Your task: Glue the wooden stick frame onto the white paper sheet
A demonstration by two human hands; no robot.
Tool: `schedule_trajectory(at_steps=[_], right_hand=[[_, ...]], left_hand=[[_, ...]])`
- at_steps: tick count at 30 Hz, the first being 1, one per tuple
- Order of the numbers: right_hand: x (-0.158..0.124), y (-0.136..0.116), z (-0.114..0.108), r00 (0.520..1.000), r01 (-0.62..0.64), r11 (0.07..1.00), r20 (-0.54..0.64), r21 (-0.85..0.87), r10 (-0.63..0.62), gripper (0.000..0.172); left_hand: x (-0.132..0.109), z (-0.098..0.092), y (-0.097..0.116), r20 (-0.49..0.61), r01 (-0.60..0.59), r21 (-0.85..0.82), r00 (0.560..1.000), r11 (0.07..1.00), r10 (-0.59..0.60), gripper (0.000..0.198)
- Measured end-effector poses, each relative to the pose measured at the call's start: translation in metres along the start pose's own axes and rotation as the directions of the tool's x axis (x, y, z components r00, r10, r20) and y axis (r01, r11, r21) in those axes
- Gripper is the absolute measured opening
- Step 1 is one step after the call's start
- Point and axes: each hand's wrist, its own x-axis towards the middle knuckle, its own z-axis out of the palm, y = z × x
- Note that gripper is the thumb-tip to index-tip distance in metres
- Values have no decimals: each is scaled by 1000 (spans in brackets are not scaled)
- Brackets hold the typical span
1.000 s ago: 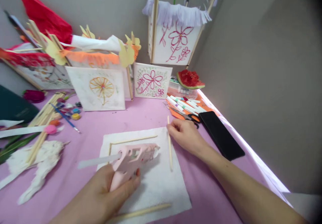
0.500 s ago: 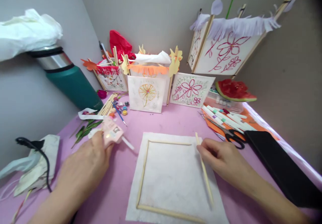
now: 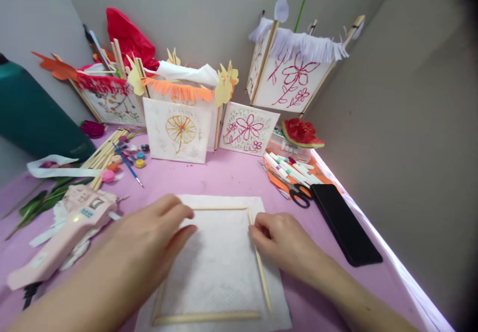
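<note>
On the purple tabletop lies a white paper sheet (image 3: 220,257) with thin wooden sticks laid along three of its sides. My right hand (image 3: 278,232) pinches a wooden stick (image 3: 262,272) near its upper end, along the sheet's right side. My left hand (image 3: 157,237) hovers over the sheet's left part, thumb and fingers apart, holding nothing. It hides much of the left stick. The top stick (image 3: 220,208) and the bottom stick (image 3: 209,317) show on the paper. A pink glue gun (image 3: 70,237) lies to the left of my left hand.
Behind the sheet stand two drawn flower panels (image 3: 177,130) and paper lanterns (image 3: 295,73). Scissors (image 3: 295,192), markers (image 3: 287,167) and a black phone (image 3: 345,222) lie on the right. A teal bottle (image 3: 33,108), bundled sticks (image 3: 104,155) and a paintbrush (image 3: 127,165) are on the left.
My left hand has let go of the glue gun, now lying at the left, and moved right over the sheet. The right-hand stick now lines up with the top stick's end. The view has shifted.
</note>
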Motion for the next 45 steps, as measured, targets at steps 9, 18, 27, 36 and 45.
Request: schedule_trajectory(at_steps=[9,18,27,36,45], right_hand=[[6,2,7,1000,5,995,-12,-103,-6,25],[4,-1,5,1000,10,993,-7,-121,-11,25],[6,-2,5,1000,2,988,7,-156,-1,25],[6,-4,5,1000,-8,982,13,-187,11,25],[6,-3,7,1000,31,973,6,-230,-30,25]], left_hand=[[58,41,32,223,-93,81,972,992,73,29],[57,50,28,225,-106,26,969,994,97,32],[60,54,27,202,-91,-6,975,996,90,33],[59,58,25,170,-108,-13,979,994,109,32],[58,50,29,143,-121,33,983,992,116,33]])
